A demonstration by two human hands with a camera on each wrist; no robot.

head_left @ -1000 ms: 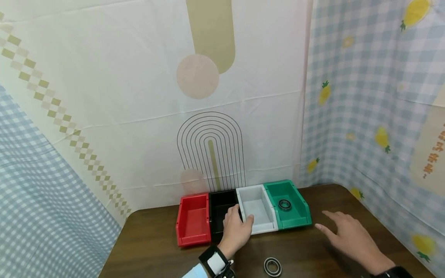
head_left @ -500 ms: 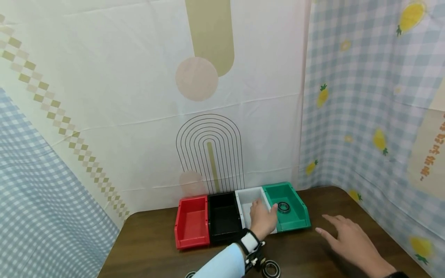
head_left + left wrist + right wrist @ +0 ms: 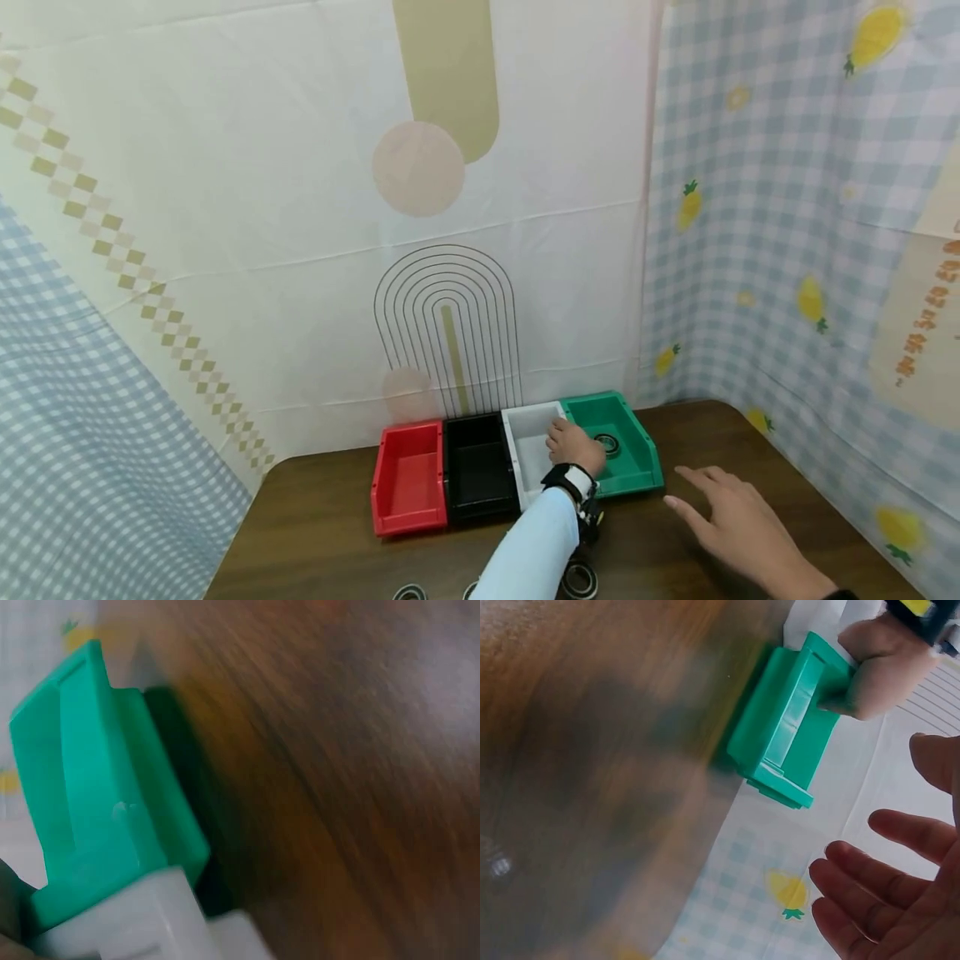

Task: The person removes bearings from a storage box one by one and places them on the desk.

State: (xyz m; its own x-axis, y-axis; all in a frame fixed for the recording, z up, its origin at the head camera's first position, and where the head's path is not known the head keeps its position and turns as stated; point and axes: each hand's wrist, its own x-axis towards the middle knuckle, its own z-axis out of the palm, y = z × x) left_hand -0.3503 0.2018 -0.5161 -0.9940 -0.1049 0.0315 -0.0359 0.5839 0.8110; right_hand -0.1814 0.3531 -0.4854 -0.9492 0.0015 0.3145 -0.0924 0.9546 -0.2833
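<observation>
My left hand (image 3: pixel 576 447) is over the walls between the white bin (image 3: pixel 528 433) and the green bin (image 3: pixel 633 467). Its fingers reach on the white side; in the right wrist view its thumb (image 3: pixel 834 705) dips into the green bin. I cannot tell whether it grips the walls. A ball bearing (image 3: pixel 606 445) lies in the green bin, partly covered by this hand. My right hand (image 3: pixel 738 525) hovers right of the green bin, fingers spread and holding nothing. Below the left forearm, another ball bearing (image 3: pixel 580 579) is on the table.
A black bin (image 3: pixel 480 471) and a red bin (image 3: pixel 411 479) continue the row leftwards. More bearings show at the bottom edge, including a ring-shaped bearing (image 3: pixel 409 592). Patterned cloth (image 3: pixel 585 250) hangs behind the brown table (image 3: pixel 315 517).
My left hand has moved right, from the black and white bins' walls across the white bin to the green one. The right hand has hardly moved. More bearings now show at the bottom.
</observation>
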